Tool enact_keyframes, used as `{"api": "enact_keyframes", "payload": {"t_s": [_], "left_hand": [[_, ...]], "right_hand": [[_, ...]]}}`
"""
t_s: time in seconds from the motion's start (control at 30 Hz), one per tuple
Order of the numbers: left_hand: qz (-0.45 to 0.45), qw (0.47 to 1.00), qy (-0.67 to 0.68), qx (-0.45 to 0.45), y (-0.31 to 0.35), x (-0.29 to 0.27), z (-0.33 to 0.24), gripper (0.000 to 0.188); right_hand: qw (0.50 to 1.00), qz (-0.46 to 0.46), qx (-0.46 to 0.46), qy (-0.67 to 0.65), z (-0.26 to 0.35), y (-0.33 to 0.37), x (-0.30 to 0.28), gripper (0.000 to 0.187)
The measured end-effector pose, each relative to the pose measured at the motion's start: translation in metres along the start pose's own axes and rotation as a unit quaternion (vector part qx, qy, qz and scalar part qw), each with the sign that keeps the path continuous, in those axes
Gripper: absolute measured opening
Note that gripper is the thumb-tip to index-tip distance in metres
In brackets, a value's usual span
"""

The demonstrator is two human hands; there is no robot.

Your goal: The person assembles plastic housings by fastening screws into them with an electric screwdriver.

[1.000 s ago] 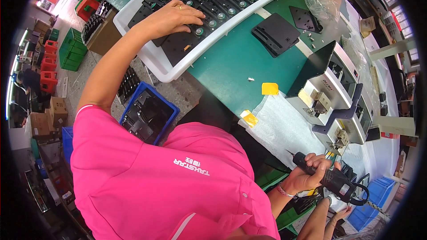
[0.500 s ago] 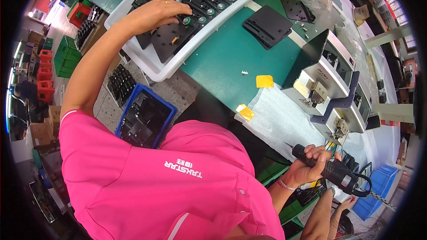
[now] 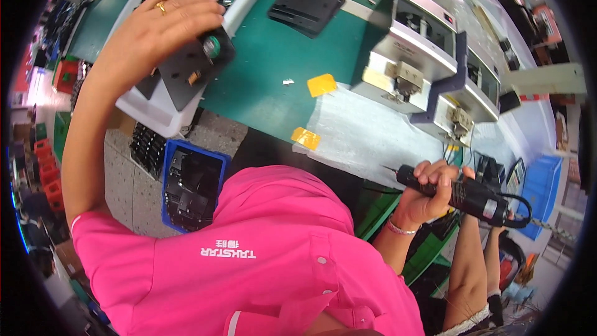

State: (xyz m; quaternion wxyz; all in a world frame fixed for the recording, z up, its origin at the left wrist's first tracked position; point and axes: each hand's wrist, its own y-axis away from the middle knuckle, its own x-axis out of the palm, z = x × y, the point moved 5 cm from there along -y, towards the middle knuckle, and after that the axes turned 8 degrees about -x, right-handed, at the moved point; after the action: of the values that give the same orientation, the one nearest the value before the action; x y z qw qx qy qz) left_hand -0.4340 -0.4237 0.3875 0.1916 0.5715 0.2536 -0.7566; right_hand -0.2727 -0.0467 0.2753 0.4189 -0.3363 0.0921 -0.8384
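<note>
At the upper left, my left hand point(image 3: 165, 34) grips the edge of a flat black plastic panel point(image 3: 186, 74) with its fingers bent over it. The panel carries a round silver-and-green part and a small brass-coloured piece. It overlaps the rim of a white tray point(image 3: 163, 123) holding rows of similar black parts. On the right, my right hand point(image 3: 426, 196) is wrapped round a black electric screwdriver point(image 3: 482, 204), whose thin bit points left over a white sheet point(image 3: 367, 130). A cord trails from the screwdriver's rear loop.
Stacked black panels point(image 3: 306, 5) lie on the green table point(image 3: 249, 81). Two silver screw feeders point(image 3: 416, 40) stand at the right. Yellow tape point(image 3: 321, 85) marks the sheet. A blue bin point(image 3: 194, 183) of black parts sits below left. Another person's arm point(image 3: 467, 267) shows at lower right.
My view has shifted, so table items sit further left. My left hand now has the panel over the tray's rim, nearer to me. The right hand keeps its hold on the screwdriver.
</note>
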Motion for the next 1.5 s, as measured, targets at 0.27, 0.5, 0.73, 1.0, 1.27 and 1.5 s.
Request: {"api": "enact_keyframes", "payload": {"t_s": [0.27, 0.5, 0.73, 1.0, 1.27, 1.5], "left_hand": [[-0.034, 0.963, 0.09, 0.251, -0.083, 0.043, -0.172, 0.022], [-0.001, 0.929, 0.088, 0.359, -0.135, 0.093, -0.228, 0.012], [0.041, 0.935, 0.176, 0.305, -0.132, 0.104, -0.231, 0.025], [0.067, 0.941, 0.33, -0.031, -0.081, 0.111, -0.2, 0.064], [0.034, 0.922, 0.356, -0.148, -0.066, 0.128, -0.204, 0.074], [-0.099, 0.902, 0.398, -0.137, -0.075, 0.12, -0.229, 0.045]], "right_hand": [[1.0, 0.022, -0.017, 0.005, 0.009, 0.0, 0.002, 0.047], [0.998, 0.003, -0.052, 0.02, 0.03, -0.003, -0.019, 0.047], [0.998, 0.003, -0.064, 0.003, 0.03, -0.012, -0.023, 0.047], [0.999, 0.016, -0.051, 0.006, 0.021, -0.021, -0.019, 0.05], [0.994, 0.077, -0.068, -0.032, 0.013, -0.052, 0.031, 0.019], [0.982, 0.109, -0.126, -0.092, -0.003, -0.074, 0.067, 0.048]]}}
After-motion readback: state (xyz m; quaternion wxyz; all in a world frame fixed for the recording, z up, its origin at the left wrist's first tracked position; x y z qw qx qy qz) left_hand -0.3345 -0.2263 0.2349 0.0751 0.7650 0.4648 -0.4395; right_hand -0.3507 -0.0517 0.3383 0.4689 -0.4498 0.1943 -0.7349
